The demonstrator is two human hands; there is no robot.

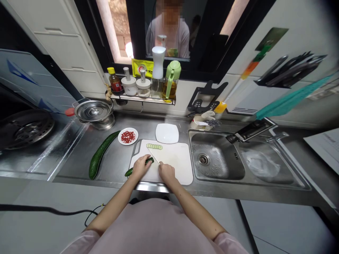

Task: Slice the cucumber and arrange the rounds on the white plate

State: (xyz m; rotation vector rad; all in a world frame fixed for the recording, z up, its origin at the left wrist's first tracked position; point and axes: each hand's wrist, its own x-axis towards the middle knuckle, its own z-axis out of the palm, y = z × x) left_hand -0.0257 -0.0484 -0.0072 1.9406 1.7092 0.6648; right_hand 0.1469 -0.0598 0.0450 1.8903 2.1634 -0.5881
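On the white cutting board [177, 162], my left hand [141, 167] is closed over a dark green cucumber [129, 172], whose cut end shows past my fingers. My right hand [166, 173] grips a knife [153, 156] by its handle, which my fingers hide. The thin blade slants up and left, just right of the cucumber's cut end; whether it touches is unclear. A row of overlapping pale cucumber slices [154, 146] lies near the board's far edge. Behind the board sits a white square plate [167, 133].
Left of the board are a long whole cucumber [102, 155] and a plate of red bits [128, 136]. A double sink [217, 151] adjoins on the right, under a faucet [251, 129]. A seasoning rack [143, 100] hangs behind. A lidded steel pot [94, 112] stands far left.
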